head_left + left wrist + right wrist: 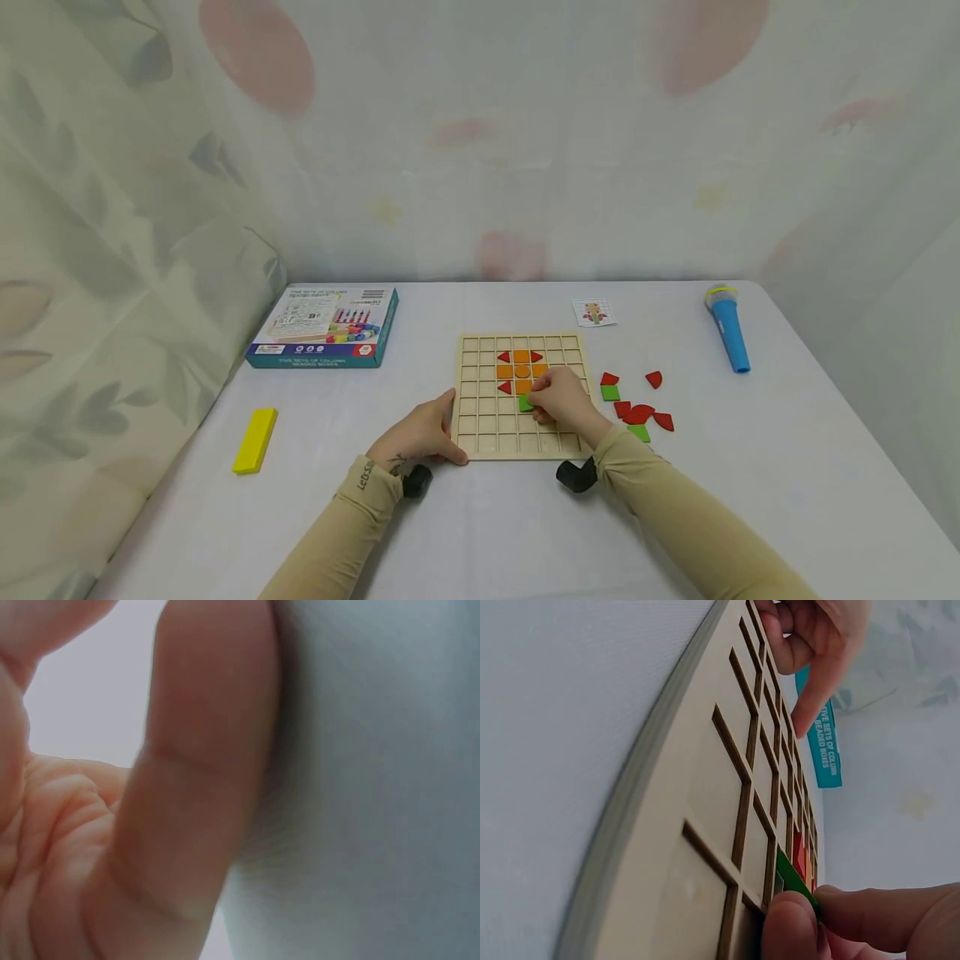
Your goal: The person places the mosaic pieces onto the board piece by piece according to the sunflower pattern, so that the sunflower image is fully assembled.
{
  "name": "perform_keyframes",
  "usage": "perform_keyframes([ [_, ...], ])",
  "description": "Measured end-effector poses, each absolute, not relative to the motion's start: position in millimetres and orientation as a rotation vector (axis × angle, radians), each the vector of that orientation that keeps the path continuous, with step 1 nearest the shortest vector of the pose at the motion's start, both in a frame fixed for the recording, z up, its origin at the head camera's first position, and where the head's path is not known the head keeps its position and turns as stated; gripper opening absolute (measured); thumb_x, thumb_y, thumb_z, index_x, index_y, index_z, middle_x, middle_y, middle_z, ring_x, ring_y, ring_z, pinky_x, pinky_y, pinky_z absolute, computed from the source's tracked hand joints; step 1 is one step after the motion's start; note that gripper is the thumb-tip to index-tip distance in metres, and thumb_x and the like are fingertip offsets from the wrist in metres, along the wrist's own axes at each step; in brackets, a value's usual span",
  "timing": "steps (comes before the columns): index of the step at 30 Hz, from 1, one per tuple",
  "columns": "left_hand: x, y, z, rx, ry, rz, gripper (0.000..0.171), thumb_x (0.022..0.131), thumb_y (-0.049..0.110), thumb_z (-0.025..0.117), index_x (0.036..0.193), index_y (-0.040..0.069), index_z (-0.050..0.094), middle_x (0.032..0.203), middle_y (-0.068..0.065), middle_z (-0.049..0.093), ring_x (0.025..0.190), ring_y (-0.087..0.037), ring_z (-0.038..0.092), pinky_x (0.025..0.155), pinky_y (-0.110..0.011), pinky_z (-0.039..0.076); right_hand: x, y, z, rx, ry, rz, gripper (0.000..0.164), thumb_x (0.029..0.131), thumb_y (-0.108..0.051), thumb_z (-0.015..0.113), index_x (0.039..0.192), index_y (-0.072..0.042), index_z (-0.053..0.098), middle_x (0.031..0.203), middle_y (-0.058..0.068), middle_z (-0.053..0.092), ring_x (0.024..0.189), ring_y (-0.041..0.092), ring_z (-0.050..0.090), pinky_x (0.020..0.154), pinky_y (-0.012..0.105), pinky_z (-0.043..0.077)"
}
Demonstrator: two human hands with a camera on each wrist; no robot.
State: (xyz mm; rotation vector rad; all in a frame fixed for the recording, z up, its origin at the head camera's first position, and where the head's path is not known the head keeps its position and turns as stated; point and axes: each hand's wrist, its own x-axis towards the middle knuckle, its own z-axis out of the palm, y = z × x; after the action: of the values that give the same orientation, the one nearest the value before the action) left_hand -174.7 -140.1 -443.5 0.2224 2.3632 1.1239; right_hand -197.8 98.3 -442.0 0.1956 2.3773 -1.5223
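While the spread left hand point(420, 432) touches the board point(488, 423), the right point(564, 400) pinches a tile point(524, 404).

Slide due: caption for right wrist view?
Right grip pinches a tilted green tile at the gridded board; left grip at its edge.

You have one board point(480, 422), one box point(318, 327), one card point(594, 312), one microphone point(730, 327), one yellow block point(255, 440), five orange pieces point(522, 372), three green pieces point(610, 392) and at least eight red pieces point(654, 380).
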Motion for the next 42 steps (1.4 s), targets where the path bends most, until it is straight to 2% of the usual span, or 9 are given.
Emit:
perform_keyframes([
  [9, -174.5, -140.2, -443.0, 0.241, 2.372, 1.122, 0.121, 0.054, 0.011, 0.089, 0.149, 0.004, 0.013, 0.099, -0.008, 0.059, 0.072, -0.018, 0.053, 0.06, -0.03, 0.044, -200.2, 93.7, -442.1, 0.164, 2.481, -1.363, 0.008, 0.082, -0.007, 0.066, 0.083, -0.001, 0.062, 0.061, 0.008, 0.06, 0.046, 0.012, 0.055, 0.047, 0.022, 0.047],
  [16, -172.8, -140.8, -443.1, 0.232, 2.369, 1.109, 0.121, 0.056, 0.011, 0.088, 0.149, 0.004, 0.01, 0.078, -0.01, 0.058, 0.059, -0.019, 0.053, 0.052, -0.031, 0.045, -198.2, 93.3, -437.9, 0.116, 2.561, -1.286, 0.007, 0.081, -0.007, 0.066, 0.079, -0.002, 0.062, 0.061, 0.006, 0.06, 0.048, 0.012, 0.055, 0.045, 0.021, 0.044],
  [20, -172.7, -140.9, -443.5, 0.22, 2.372, 1.097, 0.121, 0.056, 0.012, 0.088, 0.149, 0.004, 0.011, 0.075, -0.01, 0.057, 0.058, -0.019, 0.053, 0.051, -0.031, 0.045, -198.4, 102.4, -425.8, 0.089, 2.638, -1.262, 0.011, 0.082, -0.011, 0.067, 0.083, -0.001, 0.063, 0.066, 0.008, 0.061, 0.05, 0.015, 0.057, 0.047, 0.023, 0.043],
  [24, -174.6, -140.1, -443.7, 0.208, 2.401, 1.075, 0.121, 0.054, 0.013, 0.089, 0.148, 0.004, 0.014, 0.096, -0.013, 0.062, 0.07, -0.018, 0.053, 0.062, -0.029, 0.044, -203.0, 124.1, -409.9, 0.099, 2.777, -1.131, 0.017, 0.083, -0.018, 0.066, 0.089, -0.002, 0.066, 0.078, 0.009, 0.063, 0.061, 0.017, 0.056, 0.052, 0.026, 0.041],
  [28, -176.2, -139.3, -443.8, 0.196, 2.419, 1.065, 0.121, 0.052, 0.013, 0.09, 0.148, 0.002, 0.016, 0.119, -0.014, 0.056, 0.081, -0.019, 0.049, 0.07, -0.028, 0.041, -208.5, 151.7, -399.3, 0.176, 2.83, -1.001, 0.021, 0.083, -0.023, 0.065, 0.092, -0.003, 0.067, 0.089, 0.01, 0.064, 0.073, 0.02, 0.054, 0.057, 0.028, 0.04],
  [30, -176.2, -139.2, -443.4, 0.19, 2.406, 1.076, 0.122, 0.052, 0.012, 0.09, 0.148, 0.002, 0.015, 0.114, -0.013, 0.058, 0.08, -0.02, 0.05, 0.068, -0.028, 0.041, -210.4, 163.8, -397.4, 0.228, 2.824, -0.951, 0.023, 0.083, -0.023, 0.064, 0.093, -0.003, 0.067, 0.091, 0.01, 0.065, 0.076, 0.021, 0.055, 0.058, 0.03, 0.04],
  [34, -175.4, -139.1, -442.4, 0.181, 2.368, 1.107, 0.122, 0.053, 0.009, 0.089, 0.148, 0.003, 0.013, 0.084, -0.009, 0.059, 0.067, -0.02, 0.05, 0.057, -0.029, 0.042, -212.5, 180.6, -401.8, 0.318, 2.81, -0.808, 0.025, 0.082, -0.024, 0.064, 0.093, -0.002, 0.064, 0.088, 0.009, 0.064, 0.072, 0.02, 0.057, 0.056, 0.031, 0.041],
  [36, -175.3, -139.6, -442.2, 0.187, 2.361, 1.114, 0.121, 0.053, 0.009, 0.088, 0.148, 0.003, 0.013, 0.078, -0.008, 0.057, 0.064, -0.019, 0.05, 0.055, -0.029, 0.041, -212.6, 185.7, -407.2, 0.338, 2.807, -0.721, 0.025, 0.081, -0.024, 0.064, 0.09, -0.001, 0.063, 0.085, 0.009, 0.063, 0.068, 0.02, 0.056, 0.054, 0.031, 0.04],
  [42, -175.4, -140.4, -441.1, 0.225, 2.369, 1.102, 0.119, 0.055, 0.012, 0.088, 0.148, 0.004, 0.014, 0.077, -0.007, 0.058, 0.066, -0.019, 0.051, 0.058, -0.03, 0.041, -212.3, 189.6, -423.0, 0.36, 2.798, -0.527, 0.028, 0.077, -0.029, 0.065, 0.084, -0.002, 0.06, 0.08, 0.01, 0.059, 0.067, 0.022, 0.052, 0.055, 0.034, 0.039],
])
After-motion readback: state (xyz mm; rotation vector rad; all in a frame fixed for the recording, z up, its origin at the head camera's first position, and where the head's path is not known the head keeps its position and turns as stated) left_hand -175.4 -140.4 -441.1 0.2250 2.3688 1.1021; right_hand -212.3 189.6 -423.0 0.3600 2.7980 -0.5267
